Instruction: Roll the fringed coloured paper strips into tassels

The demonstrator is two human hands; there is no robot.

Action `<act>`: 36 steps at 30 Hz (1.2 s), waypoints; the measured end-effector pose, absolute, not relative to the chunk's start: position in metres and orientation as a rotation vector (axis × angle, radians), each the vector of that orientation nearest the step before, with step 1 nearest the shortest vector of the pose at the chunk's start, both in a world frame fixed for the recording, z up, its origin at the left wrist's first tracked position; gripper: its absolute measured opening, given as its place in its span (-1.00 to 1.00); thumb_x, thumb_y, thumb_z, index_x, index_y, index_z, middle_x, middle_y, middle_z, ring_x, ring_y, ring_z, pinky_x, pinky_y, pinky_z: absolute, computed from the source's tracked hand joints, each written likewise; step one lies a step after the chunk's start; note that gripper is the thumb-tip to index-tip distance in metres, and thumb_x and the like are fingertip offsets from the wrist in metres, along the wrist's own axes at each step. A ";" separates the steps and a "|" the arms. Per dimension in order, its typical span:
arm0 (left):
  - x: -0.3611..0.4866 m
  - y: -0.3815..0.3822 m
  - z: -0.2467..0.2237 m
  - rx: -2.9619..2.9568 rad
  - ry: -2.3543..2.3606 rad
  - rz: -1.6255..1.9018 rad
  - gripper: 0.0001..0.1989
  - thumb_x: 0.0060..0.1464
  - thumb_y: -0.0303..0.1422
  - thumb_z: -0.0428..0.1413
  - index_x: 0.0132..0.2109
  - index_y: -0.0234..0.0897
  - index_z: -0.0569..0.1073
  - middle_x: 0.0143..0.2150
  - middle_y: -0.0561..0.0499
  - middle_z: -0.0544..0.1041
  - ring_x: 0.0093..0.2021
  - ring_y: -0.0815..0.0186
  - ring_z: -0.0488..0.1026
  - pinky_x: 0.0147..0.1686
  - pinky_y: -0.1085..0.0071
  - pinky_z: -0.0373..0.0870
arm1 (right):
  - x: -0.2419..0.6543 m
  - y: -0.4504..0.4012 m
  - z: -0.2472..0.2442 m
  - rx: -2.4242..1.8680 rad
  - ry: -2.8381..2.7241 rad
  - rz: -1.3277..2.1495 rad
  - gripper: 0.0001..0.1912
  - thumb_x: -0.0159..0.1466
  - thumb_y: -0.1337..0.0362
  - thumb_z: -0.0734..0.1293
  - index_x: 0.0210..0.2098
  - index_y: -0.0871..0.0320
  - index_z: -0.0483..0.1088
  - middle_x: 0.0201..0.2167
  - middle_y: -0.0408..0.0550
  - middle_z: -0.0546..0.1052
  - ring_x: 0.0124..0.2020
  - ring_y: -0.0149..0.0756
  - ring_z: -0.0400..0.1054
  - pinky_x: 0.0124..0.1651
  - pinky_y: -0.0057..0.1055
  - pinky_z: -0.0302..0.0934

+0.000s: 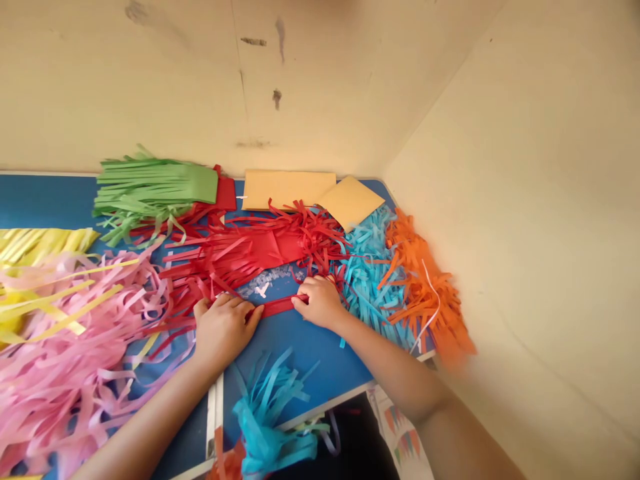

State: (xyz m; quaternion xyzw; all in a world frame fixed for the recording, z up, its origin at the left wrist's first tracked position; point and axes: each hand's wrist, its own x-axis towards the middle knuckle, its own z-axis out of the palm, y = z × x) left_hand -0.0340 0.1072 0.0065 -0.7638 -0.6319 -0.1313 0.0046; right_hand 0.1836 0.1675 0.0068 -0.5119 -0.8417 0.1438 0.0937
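Pinching, left hand (223, 328) and right hand (321, 303) clamp fingers on red strip (278, 306) mid-frame. Pink fringe (75, 357) crowds lower left.

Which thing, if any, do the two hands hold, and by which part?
A narrow red paper strip: the left hand grips its left part, the right hand pinches its right part, and the middle shows between.

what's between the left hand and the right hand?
A narrow red strip spans the gap from left hand to right hand, over the blue tabletop. Seen in the head view.
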 end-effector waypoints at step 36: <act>-0.060 0.081 -0.005 -2.594 -1.715 -0.602 -0.72 0.28 -0.30 -0.03 -0.15 -0.04 0.60 -0.18 0.00 0.66 -0.12 0.11 0.50 -0.04 0.05 0.22 | 0.204 0.158 -0.001 -1.112 -2.665 0.297 -0.84 0.39 0.23 0.33 -0.27 0.10 0.53 -0.24 -0.12 0.56 -0.19 -0.32 0.32 -0.13 -0.31 -0.04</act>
